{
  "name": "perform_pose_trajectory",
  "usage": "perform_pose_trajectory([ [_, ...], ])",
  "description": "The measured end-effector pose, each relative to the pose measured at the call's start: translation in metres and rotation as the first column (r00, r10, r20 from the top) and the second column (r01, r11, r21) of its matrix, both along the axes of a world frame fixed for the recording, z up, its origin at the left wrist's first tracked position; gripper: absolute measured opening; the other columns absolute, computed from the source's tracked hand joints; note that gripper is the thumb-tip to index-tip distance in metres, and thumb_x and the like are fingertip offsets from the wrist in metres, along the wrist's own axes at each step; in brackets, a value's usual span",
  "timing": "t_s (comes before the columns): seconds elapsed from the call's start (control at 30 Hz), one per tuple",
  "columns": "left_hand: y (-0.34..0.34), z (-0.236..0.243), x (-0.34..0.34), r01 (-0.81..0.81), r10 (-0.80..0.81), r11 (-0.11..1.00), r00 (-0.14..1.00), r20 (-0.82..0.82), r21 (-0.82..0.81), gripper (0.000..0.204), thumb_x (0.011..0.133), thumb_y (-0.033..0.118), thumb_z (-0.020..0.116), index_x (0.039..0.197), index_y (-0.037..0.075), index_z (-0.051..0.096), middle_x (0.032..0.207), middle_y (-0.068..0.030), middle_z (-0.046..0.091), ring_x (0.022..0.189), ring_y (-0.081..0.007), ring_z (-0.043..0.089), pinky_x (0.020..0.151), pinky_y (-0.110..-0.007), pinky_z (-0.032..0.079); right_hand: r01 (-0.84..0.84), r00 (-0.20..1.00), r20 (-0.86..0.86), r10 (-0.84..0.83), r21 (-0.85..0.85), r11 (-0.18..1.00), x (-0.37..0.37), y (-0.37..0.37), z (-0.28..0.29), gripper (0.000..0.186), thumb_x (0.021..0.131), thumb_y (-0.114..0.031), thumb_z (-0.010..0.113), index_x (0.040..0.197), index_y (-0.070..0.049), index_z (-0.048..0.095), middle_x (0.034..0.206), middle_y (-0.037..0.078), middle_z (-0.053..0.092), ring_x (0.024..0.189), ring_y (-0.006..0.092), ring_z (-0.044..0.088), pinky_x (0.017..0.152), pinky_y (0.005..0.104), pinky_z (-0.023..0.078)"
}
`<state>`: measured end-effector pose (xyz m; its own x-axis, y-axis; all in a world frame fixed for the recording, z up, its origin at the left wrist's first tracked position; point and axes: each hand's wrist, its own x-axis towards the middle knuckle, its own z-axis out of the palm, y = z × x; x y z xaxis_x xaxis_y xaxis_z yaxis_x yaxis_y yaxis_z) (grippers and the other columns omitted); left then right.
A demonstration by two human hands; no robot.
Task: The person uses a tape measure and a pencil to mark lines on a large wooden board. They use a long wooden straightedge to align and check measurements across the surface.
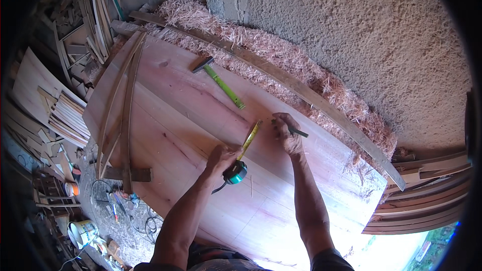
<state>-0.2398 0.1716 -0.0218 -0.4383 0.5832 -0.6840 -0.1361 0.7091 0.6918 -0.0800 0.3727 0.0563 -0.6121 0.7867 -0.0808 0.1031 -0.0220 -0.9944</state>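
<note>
My left hand is closed on the extended yellow blade of a teal-and-black tape measure, whose case hangs just below my fingers over the pale pinkish wooden panel. My right hand is curled round a dark slim stick, perhaps a pencil, just right of the blade's end. A hammer with a green handle and dark head lies on the panel above both hands.
Thin wooden strips cross the panel's left. A long batten and shavings run along its far edge beside a rough wall. Offcuts pile at left, near a white bucket and cords. Curved boards stack at right.
</note>
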Motion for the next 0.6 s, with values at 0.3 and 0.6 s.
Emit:
perform_pose_trajectory([
  [0.3,-0.001,0.004,0.003,0.045,-0.011,0.988,0.975,-0.223,0.145,0.047,0.088,0.043,0.069,0.076,-0.002,0.072,0.059,-0.0088,0.064,0.053,-0.0165,0.061,0.051,-0.034,0.047,-0.129,0.988,0.073,0.138,-0.119,0.984,-0.002,0.017,0.0,0.014,0.088,-0.011,0.071,0.1,-0.004,0.069,0.077,0.0,0.067,0.063,0.0062,0.058,0.053,0.0225,0.048],
  [0.6,0.007,0.039,0.0,0.053,-0.052,0.998,0.998,-0.018,0.02,0.047,0.082,0.045,0.079,0.092,0.003,0.062,0.079,-0.0031,0.06,0.067,-0.0104,0.057,0.055,-0.029,0.048,-0.142,0.989,-0.056,0.14,-0.029,0.989,-0.004,0.017,-0.015,0.015,0.087,-0.013,0.071,0.099,-0.003,0.071,0.077,0.002,0.067,0.065,0.0064,0.058,0.055,0.0225,0.046],
])
